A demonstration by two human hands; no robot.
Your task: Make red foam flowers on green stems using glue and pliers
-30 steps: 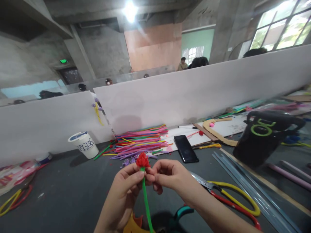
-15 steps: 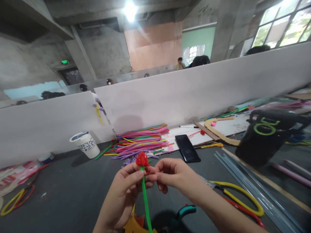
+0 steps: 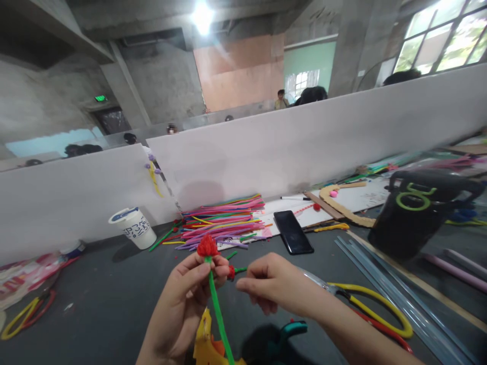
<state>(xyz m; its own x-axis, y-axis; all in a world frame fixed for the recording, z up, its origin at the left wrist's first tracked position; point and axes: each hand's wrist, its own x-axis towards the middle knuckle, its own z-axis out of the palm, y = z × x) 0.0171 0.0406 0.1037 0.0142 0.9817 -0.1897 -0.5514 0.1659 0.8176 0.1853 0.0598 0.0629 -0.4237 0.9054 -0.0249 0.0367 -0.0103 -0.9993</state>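
Between the thumb and fingers of my left hand (image 3: pixel 190 284) is a flower with a fluffy red head (image 3: pixel 207 246) and a long green stem (image 3: pixel 218 314) slanting down. A smaller red piece (image 3: pixel 231 272) with a short green stem shows just right of those fingertips; whether they touch it is unclear. My right hand (image 3: pixel 262 284) is closed a little further right, apart from the flower, its fingers curled and the tips partly hidden, so what they hold, if anything, cannot be made out. Below the hands lies a yellow and orange tool (image 3: pixel 207 344), partly hidden by the stem.
Behind the hands lies a pile of coloured pipe cleaners (image 3: pixel 224 218), with a phone (image 3: pixel 293 232) beside it. A white cup (image 3: pixel 135 228) stands left. Yellow-red scissors (image 3: pixel 365 299), clear rods (image 3: pixel 403 299) and a black container (image 3: pixel 414 218) are right. A white partition (image 3: pixel 266 152) runs behind.
My left hand and the flower have moved left. My right hand has come away from the left one, and the small red piece with its green stem now shows between them.
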